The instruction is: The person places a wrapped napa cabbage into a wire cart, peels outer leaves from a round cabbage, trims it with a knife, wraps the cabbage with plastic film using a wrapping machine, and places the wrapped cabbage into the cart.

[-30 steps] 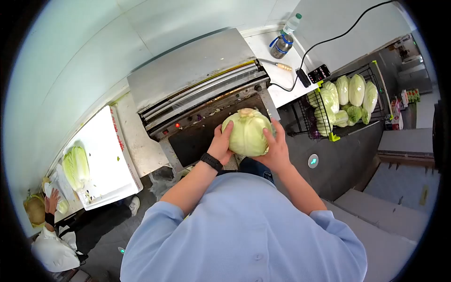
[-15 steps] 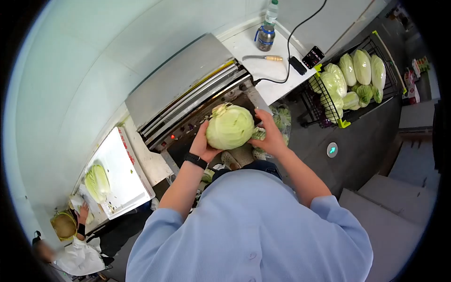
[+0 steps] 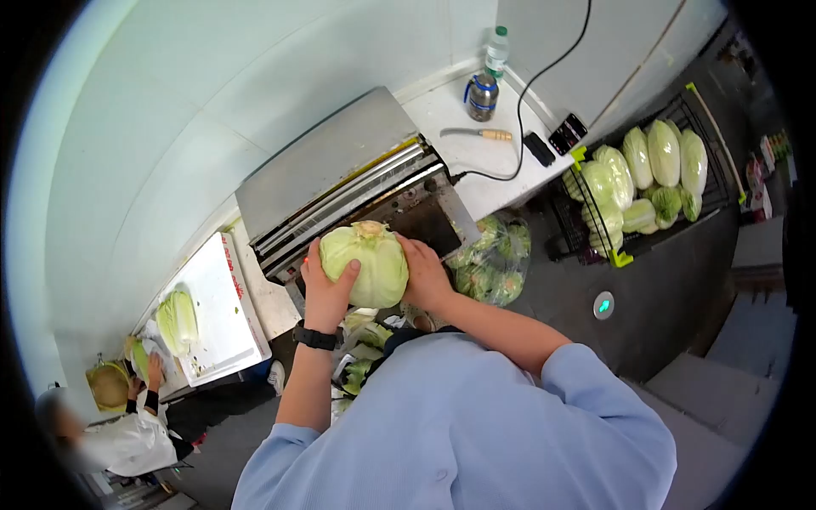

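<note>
Round pale-green cabbage (image 3: 367, 270), held up, stem end on far side

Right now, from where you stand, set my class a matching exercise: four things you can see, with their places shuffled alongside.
1. round cabbage
2. knife
3. black wristband
4. row of long cabbages

A. on the white counter
B. in the black wire basket
C. between the left hand and right hand
D. around one wrist

Pairs: 1-C, 2-A, 3-D, 4-B
</note>
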Motion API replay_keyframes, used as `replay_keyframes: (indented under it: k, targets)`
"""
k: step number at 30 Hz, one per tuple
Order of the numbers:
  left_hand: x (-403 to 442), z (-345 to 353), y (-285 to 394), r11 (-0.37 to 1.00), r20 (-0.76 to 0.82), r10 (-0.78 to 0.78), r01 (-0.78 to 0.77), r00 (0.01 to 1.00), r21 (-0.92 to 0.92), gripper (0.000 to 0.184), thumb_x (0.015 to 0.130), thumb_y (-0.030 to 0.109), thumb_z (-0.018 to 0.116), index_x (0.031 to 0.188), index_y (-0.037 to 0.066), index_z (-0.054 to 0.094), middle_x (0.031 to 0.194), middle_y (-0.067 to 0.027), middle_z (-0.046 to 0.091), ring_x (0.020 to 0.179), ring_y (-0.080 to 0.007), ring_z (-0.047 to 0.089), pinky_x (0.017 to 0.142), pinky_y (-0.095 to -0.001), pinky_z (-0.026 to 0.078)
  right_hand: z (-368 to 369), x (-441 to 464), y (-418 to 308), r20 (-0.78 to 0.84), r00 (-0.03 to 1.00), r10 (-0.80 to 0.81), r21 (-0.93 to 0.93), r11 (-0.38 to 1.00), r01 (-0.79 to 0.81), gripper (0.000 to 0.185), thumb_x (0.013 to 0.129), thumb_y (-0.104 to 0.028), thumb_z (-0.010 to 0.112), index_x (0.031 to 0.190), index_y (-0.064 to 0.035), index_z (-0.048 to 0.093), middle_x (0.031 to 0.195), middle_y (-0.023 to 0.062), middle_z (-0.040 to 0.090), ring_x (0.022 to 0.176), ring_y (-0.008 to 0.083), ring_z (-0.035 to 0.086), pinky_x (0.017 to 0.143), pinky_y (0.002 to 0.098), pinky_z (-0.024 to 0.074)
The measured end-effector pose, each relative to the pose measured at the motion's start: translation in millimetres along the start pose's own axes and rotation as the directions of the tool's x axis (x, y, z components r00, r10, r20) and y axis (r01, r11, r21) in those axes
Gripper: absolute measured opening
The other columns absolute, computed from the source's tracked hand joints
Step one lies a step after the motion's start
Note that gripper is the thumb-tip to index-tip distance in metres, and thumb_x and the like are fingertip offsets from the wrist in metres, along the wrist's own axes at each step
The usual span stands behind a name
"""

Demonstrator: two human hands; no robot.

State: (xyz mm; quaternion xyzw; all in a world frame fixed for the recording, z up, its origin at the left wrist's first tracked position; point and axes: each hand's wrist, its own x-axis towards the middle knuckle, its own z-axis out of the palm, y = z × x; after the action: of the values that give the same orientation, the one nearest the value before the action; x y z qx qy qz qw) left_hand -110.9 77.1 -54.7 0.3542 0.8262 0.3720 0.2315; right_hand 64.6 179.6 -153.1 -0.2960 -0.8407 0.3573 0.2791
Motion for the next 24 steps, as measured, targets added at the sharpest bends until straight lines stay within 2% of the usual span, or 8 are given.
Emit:
replay_keyframes:
  k: [7,10,12,13,16,19,21,24]
  targets:
    - [6.4,-0.9,5.0,0.957,-0.062,-0.076,0.090,0.995,0.276,0.100,0.079,0.052,0.078,0.153,0.003,0.031,0.138,-0.0296,0.039,0.117,-0.0448,0.056,0.100,-0.0450,0.049,15.9,-1.1,1.7,0.071,0.991,-0.115,-0.124,0.985,0.123,0.102,0.066,-0.033,0.087,0.147,0.0019,0.035,0.140,0.0206,0.049,0.132,0.0367,0.043,0.109,0.0506,0.0352]
    - [-2.9,11.7,28.6,0.939,-0.052,-0.098,0.110,0.994,0.326,0.100,0.079,0.047,0.079,0.153,0.002,0.030,0.138,-0.0268,0.039,0.122,-0.0437,0.052,0.102,-0.0456,0.048,-20.5,4.1,16.9,0.296,0.946,-0.129,-0.219,0.955,0.199,0.087,0.069,-0.025,0.083,0.142,0.0014,0.043,0.139,0.0203,0.049,0.130,0.0374,0.046,0.105,0.0503,0.0399]
    - [-8.0,18.3,42.8,0.938,-0.087,-0.106,0.129,0.991,0.322,0.101,0.078,0.047,0.080,0.153,0.002,0.030,0.142,-0.0283,0.039,0.127,-0.0440,0.050,0.104,-0.0461,0.047,-57.2,27.6,50.1,0.124,0.977,-0.174,-0.077,0.980,0.184,0.051,0.074,-0.008,0.069,0.124,-0.0029,0.059,0.121,0.0183,0.061,0.118,0.0380,0.056,0.100,0.0462,0.0466]
    - [-9.7,22.4,46.9,0.937,-0.111,-0.113,0.143,0.987,0.318,0.101,0.077,0.047,0.080,0.153,0.001,0.031,0.143,-0.0290,0.039,0.129,-0.0441,0.049,0.105,-0.0464,0.046,-87.2,48.6,59.7,0.112,0.994,-0.014,-0.116,0.993,0.027,0.040,0.077,-0.006,0.066,0.117,-0.0044,0.061,0.114,0.0180,0.062,0.114,0.0379,0.056,0.098,0.0457,0.0474]
    - [-11.4,36.0,56.3,0.902,-0.248,-0.088,0.183,0.965,0.391,0.095,0.078,0.044,0.080,0.150,0.001,0.036,0.149,-0.0277,0.040,0.134,-0.0440,0.045,0.108,-0.0472,0.043,-134.0,114.6,161.0,-0.068,0.997,-0.045,-0.474,0.881,0.008,0.026,0.086,-0.004,0.058,0.112,-0.0006,0.063,0.113,0.0185,0.062,0.103,0.0372,0.060,0.090,0.0470,0.0504]
    - [-5.5,54.6,30.2,0.852,-0.346,0.187,0.024,0.919,0.523,0.083,0.079,0.040,0.079,0.144,0.001,0.047,0.145,-0.0202,0.048,0.134,-0.0403,0.045,0.110,-0.0468,0.041,-136.6,170.5,266.9,-0.006,0.979,0.205,-0.780,0.611,-0.133,0.026,0.093,-0.012,0.052,0.115,-0.0032,0.063,0.120,0.0168,0.063,0.112,0.0359,0.061,0.087,0.0464,0.0551]
    - [-1.6,59.9,28.7,0.934,-0.347,0.170,-0.038,0.922,0.356,0.067,0.085,0.032,0.074,0.139,0.000,0.053,0.149,-0.0200,0.046,0.137,-0.0404,0.043,0.113,-0.0463,0.036,-133.6,189.7,290.5,0.036,0.935,0.352,-0.810,0.559,-0.180,0.025,0.096,-0.015,0.049,0.114,-0.0049,0.064,0.121,0.0156,0.064,0.113,0.0343,0.062,0.087,0.0457,0.0555]
    - [1.7,65.0,19.1,0.977,-0.358,0.187,-0.133,0.915,0.169,0.051,0.091,0.023,0.067,0.135,0.000,0.058,0.151,-0.0190,0.046,0.139,-0.0408,0.040,0.117,-0.0461,0.031,-127.3,193.7,309.9,-0.022,0.962,0.274,-0.874,0.462,-0.151,0.024,0.099,-0.020,0.049,0.113,-0.0069,0.064,0.111,0.0097,0.067,0.103,0.0297,0.066,0.081,0.0418,0.0569]
